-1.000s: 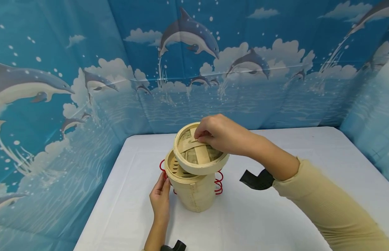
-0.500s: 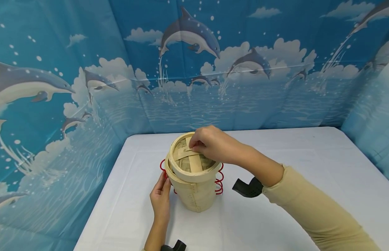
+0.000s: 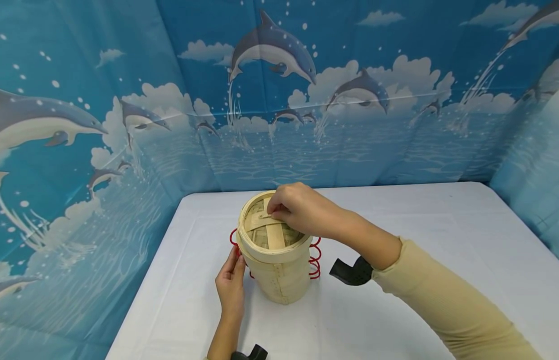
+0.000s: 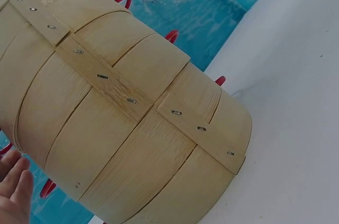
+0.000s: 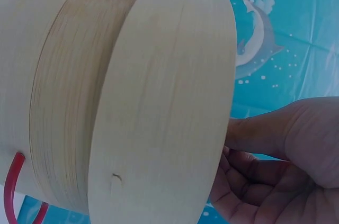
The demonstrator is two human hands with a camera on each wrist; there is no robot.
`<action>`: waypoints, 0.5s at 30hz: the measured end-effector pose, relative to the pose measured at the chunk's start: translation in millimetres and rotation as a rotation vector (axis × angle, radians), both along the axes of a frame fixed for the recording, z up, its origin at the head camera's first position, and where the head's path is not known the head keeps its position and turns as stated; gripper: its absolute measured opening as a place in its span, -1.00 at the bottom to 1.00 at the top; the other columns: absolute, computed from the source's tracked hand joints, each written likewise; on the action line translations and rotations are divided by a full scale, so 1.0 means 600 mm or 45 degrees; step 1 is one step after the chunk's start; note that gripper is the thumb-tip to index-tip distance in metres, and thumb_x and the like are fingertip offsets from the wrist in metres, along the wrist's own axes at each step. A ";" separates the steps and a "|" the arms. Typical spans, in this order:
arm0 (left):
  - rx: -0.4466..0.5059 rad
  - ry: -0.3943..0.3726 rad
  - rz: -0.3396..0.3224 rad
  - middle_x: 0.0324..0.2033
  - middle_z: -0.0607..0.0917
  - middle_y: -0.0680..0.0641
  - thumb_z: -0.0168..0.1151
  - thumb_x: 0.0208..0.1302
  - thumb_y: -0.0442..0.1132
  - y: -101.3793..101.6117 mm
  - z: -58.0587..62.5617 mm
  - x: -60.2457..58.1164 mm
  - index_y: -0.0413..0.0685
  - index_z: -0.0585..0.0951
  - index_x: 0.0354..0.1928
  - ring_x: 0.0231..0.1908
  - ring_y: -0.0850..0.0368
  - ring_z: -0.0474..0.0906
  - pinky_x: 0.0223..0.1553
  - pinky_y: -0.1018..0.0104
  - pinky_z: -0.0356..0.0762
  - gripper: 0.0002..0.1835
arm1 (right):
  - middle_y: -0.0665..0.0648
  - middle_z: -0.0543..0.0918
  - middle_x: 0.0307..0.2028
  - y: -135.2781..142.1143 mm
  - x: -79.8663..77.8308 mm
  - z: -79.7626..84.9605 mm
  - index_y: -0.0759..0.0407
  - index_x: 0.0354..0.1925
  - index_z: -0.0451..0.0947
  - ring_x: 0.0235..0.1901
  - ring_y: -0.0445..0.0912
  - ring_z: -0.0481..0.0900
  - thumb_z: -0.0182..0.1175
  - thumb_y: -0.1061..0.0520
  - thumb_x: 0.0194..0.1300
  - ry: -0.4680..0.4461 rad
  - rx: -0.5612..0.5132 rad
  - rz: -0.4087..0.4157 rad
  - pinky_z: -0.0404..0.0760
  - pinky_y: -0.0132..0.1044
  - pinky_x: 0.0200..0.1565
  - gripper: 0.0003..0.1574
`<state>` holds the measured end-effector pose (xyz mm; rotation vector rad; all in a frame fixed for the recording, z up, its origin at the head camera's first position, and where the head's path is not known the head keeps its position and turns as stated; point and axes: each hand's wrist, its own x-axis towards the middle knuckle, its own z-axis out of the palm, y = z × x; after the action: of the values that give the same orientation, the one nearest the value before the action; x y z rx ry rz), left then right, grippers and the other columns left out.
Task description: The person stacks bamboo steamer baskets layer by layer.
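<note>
A stack of bamboo steamer baskets [image 3: 281, 282] stands upright on the table, with red wire loops [image 5: 11, 181] along its sides. On top lies a round bamboo lid [image 5: 164, 102] with a woven face and crossed strips [image 3: 275, 237]. My right hand [image 3: 304, 211] pinches the crossing strips at the lid's middle between thumb and fingers. At the stack's left side, my left hand [image 3: 230, 290] rests its fairly straight fingers against the wall near a red loop. Staples [image 4: 102, 77] run along the overlapping bamboo bands in the left wrist view.
A white cloth covers the table [image 3: 396, 310]. Behind it and at the sides hangs a blue dolphin-print curtain [image 3: 261, 145]. A black strap mount [image 3: 351, 272] sticks out from the right wrist, and another [image 3: 249, 354] from the left.
The right hand has brought the lid down and left onto the top basket, covering the slotted base that showed before. The left hand and the stack have stayed put.
</note>
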<state>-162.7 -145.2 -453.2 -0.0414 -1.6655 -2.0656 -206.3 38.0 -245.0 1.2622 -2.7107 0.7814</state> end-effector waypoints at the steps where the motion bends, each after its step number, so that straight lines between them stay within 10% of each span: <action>1: -0.001 0.000 -0.001 0.00 0.40 -0.24 0.00 0.15 -0.43 0.000 0.002 0.001 -0.35 0.31 0.07 0.01 0.14 0.32 -0.05 0.38 0.30 -0.60 | -0.01 0.52 -0.38 0.000 0.000 0.000 0.16 -0.35 0.57 -0.36 -0.25 0.43 0.12 0.28 0.07 0.000 0.003 -0.002 0.47 -0.50 -0.41 -0.87; 15: 0.005 0.005 0.009 -0.01 0.42 -0.18 0.03 0.14 -0.36 -0.001 -0.011 -0.005 -0.26 0.34 0.07 0.01 0.15 0.32 -0.04 0.37 0.29 -0.59 | -0.02 0.52 -0.37 -0.002 0.006 0.002 0.16 -0.35 0.56 -0.34 -0.26 0.42 0.11 0.28 0.08 0.004 0.009 0.013 0.46 -0.50 -0.39 -0.87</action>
<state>-165.4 -145.8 -459.8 -0.0381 -1.6564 -2.0624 -202.8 36.8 -243.6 1.2782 -2.7094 0.7702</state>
